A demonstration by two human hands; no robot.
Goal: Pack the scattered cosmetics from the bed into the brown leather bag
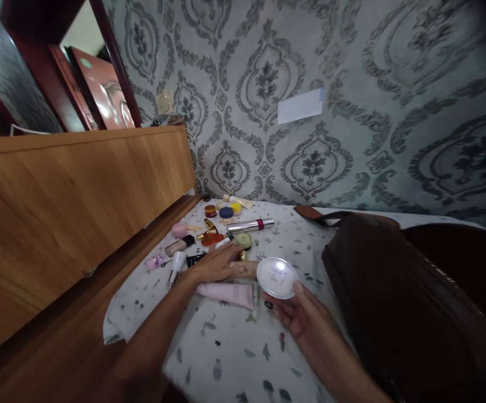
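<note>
My right hand (304, 313) grips a round white powder compact (277, 277) by its edge, its shiny lid tilted up toward me. My left hand (220, 263) lies palm down with fingers stretched out over the cosmetics. Its fingertips are at a beige tube (248, 269); whether they press on it I cannot tell. Just below that hand lies a pink squeeze tube (226, 294). To its left are a white-and-silver bottle (176, 267) and a foundation bottle with a black cap (178, 246). Beyond the fingers sit a green round jar (243, 241) and an orange item (212, 239).
A silver tube with a red band (250, 225), a blue-lidded jar (226, 212) and a cream tube (238, 201) lie toward the wall. A dark brown bag (377, 291) stands on the right of the patterned cloth (218, 347). A wooden panel (79, 212) rises at the left.
</note>
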